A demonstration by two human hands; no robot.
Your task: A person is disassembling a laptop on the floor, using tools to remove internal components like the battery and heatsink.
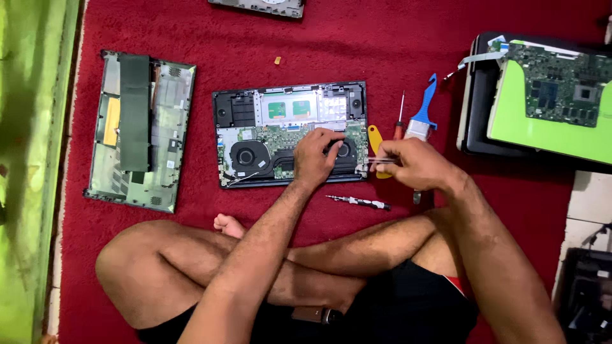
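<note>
— Where was the work, and where were your hands?

— The opened laptop base (290, 135) lay on the red carpet (357, 38) in front of my crossed legs, underside up, boards and both fans bare; my left hand (317, 156) rested on it, fingers curled down onto the right fan (345, 151), pressing rather than gripping, nothing lifted; my right hand (411, 164) sat just off the base's right edge, fingers closed in a pinch on thin metal tweezers (377, 160), tips aimed in toward the fan corner.

— What lay around?

— A small screwdriver (360, 202) on the carpet just below the base; a red-handled screwdriver (400, 118), a blue-handled brush (424, 111) and a yellow pry tool (375, 137) beside my right hand; the removed bottom cover (141, 130) well apart at left; a loose green circuit board (561, 86) on another closed laptop (477, 108) at far right.

— How did you judge the step should be handled?

— Steady left hand as the anchor, so the base could not slide on the pile; tweezers brought in low and level, tips onto the small part only, clear of the board; gentle pull, no twisting; whatever came free I reckoned should go somewhere other than the carpet, which hides small things; what the tips were aimed at I could not tell, my own fingers hid it.
</note>
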